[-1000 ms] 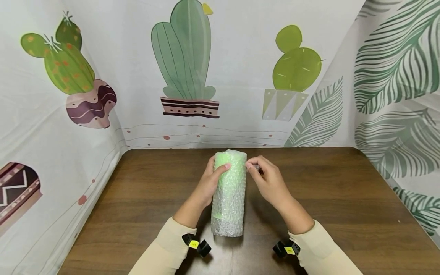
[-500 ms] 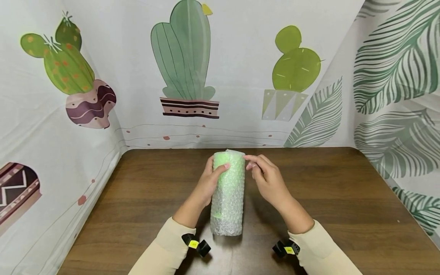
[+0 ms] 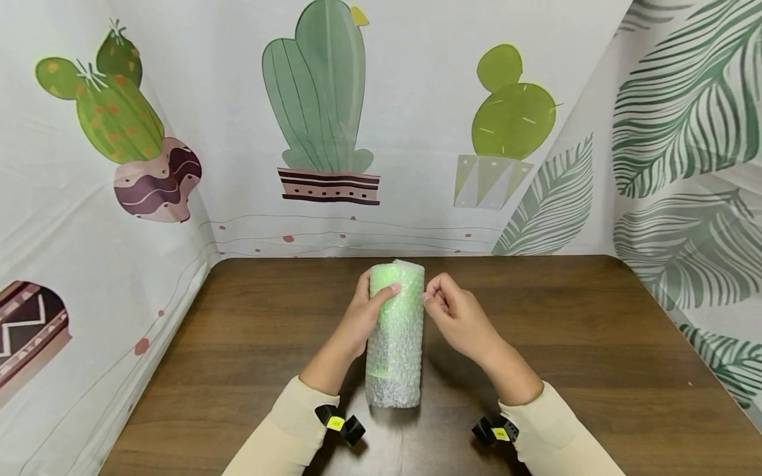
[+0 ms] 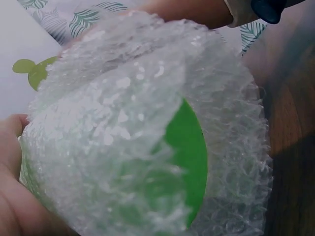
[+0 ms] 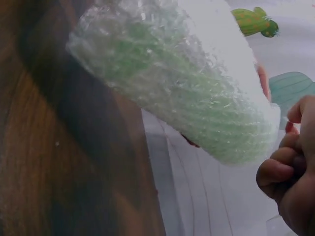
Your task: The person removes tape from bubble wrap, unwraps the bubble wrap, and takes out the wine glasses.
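A tall roll of bubble wrap around something green stands tilted on the table in the head view. My left hand grips its upper left side, thumb across the front, other fingers hidden behind. The left wrist view shows the clear bubble wrap close up, with a bare green patch at the edge of a layer. My right hand is at the roll's upper right edge, fingers curled. In the right wrist view, those curled fingers lie close beside the roll's end; whether they pinch the wrap is unclear.
The brown wooden table stretches to both sides of the roll. At its back edge hangs a white curtain printed with cacti and leaves. Small black cameras are strapped to both wrists.
The right index finger, extended to the roll's top corner half a second ago, is now curled again, with the fingertips slightly lower along the edge. The left hand's hold looks the same.
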Motion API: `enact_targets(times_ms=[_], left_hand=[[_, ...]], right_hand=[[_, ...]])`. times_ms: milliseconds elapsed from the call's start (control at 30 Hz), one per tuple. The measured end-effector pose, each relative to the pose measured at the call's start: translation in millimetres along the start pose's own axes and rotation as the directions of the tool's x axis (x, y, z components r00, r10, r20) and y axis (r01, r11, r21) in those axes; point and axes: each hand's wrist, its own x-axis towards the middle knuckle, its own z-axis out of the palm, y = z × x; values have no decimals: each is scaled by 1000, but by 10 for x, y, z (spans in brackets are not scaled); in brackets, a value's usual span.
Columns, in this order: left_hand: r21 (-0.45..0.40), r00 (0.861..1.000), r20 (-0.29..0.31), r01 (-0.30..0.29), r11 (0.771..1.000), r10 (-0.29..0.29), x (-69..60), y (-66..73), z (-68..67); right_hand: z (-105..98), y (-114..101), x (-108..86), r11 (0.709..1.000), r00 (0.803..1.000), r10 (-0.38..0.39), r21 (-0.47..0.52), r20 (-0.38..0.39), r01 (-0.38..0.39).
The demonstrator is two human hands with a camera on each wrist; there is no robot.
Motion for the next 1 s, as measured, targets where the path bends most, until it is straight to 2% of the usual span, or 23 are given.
enact_targets(times_ms=[167, 333, 533, 767, 1000], left_hand=[[35, 1000, 11, 12, 999, -12, 2, -23, 0], [58, 1000, 7, 9, 998, -10, 12, -35, 10], [83, 1000, -21, -11, 996, 13, 18, -39, 27], [113, 998, -67, 11, 994, -4, 25, -50, 37], [89, 998, -62, 17, 996, -11, 29, -55, 48]], right_hand=[[36, 22, -8, 998, 998, -31, -60, 51, 34], [48, 36, 0, 999, 999, -2, -54, 50, 5], [57, 60, 4, 997, 999, 0, -77, 50, 4], [82, 63, 6, 994, 998, 11, -112, 67, -4], [98, 72, 17, 994, 997, 38, -107, 74, -30]])
